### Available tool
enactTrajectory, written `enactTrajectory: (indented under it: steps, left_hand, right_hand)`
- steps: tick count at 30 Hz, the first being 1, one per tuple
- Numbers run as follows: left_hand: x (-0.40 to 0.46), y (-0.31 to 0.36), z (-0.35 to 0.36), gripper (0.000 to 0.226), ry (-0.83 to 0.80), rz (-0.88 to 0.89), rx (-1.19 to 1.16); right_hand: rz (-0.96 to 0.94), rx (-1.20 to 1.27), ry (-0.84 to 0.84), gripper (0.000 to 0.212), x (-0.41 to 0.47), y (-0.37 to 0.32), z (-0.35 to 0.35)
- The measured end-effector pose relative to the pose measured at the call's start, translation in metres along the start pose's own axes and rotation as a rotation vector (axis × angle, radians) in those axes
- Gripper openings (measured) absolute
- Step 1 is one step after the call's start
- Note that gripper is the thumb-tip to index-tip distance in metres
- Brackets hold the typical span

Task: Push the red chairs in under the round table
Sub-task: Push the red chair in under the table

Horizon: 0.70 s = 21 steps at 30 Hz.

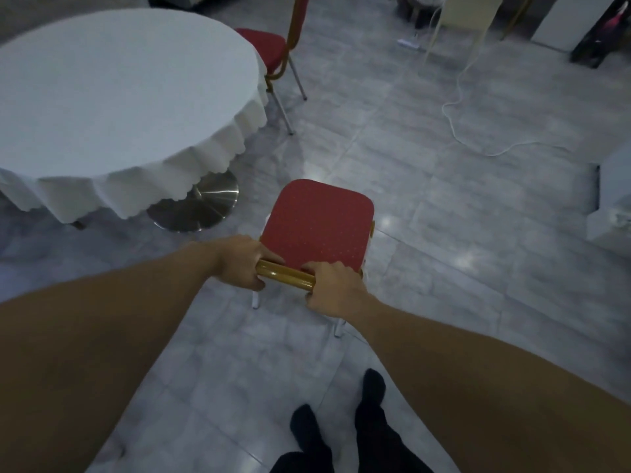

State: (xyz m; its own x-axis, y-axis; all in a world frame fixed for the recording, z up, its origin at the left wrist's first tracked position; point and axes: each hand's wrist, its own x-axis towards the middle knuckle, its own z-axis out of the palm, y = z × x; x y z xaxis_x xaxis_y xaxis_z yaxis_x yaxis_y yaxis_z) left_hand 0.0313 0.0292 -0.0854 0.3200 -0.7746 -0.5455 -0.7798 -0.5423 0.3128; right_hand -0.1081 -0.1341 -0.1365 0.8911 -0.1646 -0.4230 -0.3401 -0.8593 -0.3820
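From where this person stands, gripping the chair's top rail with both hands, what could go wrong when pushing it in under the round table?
1. The near red chair points past the round table, so a straight push would probably miss it.
2. Its front could snag the hanging white tablecloth or strike the metal pedestal base.
3. Left hand and right hand grip only the gold top rail, so a snag might tip it.

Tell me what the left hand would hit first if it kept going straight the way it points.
The left hand grips the chair's gold top rail and points up-right across the red seat. Beyond that, only bare floor shows; depth is unclear.
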Motion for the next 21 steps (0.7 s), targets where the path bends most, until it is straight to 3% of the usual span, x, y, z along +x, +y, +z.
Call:
enactTrajectory:
  steps: [6, 14, 21]
  left_hand:
    - [0.0, -0.002, 0.009, 0.047, 0.1, -0.062, 0.074]
    - [0.0, 0.031, 0.02, 0.046, 0.206, -0.188, 0.0]
    - [0.024, 0.064, 0.039, 0.047, 0.307, -0.337, -0.076]
  right_hand:
    - [-0.029, -0.062, 0.008, 0.053, 0.009, 0.009, 0.004]
    - [-0.108, -0.106, -0.061, 0.054, 0.018, 0.039, -0.009]
    - [-0.369, -0.208, -0.09, 0.032, 0.044, 0.087, -0.047]
